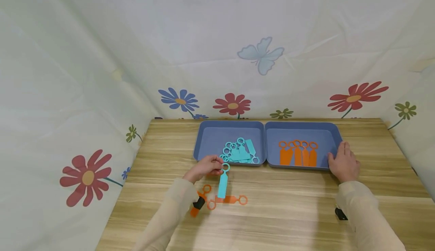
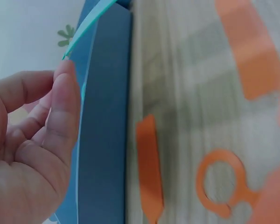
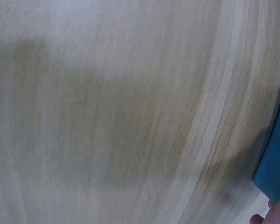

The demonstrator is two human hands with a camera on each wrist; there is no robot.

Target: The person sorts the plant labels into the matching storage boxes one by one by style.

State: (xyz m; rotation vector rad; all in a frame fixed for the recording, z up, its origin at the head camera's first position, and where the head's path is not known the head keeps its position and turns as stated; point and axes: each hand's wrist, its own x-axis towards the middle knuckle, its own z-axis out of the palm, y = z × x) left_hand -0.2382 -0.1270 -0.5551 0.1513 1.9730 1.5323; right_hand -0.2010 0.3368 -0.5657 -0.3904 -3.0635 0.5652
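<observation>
In the head view my left hand (image 1: 208, 166) pinches a turquoise ring-ended tag (image 1: 222, 185) by its ring, just in front of the left blue tray (image 1: 199, 139). The tag hangs down over the table. In the left wrist view, thumb and fingertips meet on the turquoise strip (image 2: 89, 22). My right hand (image 1: 344, 163) rests against the right front corner of the right blue tray (image 1: 323, 130). Several turquoise tags (image 1: 239, 153) lie piled in the left tray. Several orange tags (image 1: 298, 154) stand in a row in the right tray.
On the wooden table (image 1: 278, 213), an orange tag (image 1: 231, 199) lies below the held one. More orange ones (image 1: 207, 189) lie beside it, partly hidden by the left wrist's black camera (image 1: 198, 203). A flower-printed cloth (image 1: 306, 54) hangs behind the trays.
</observation>
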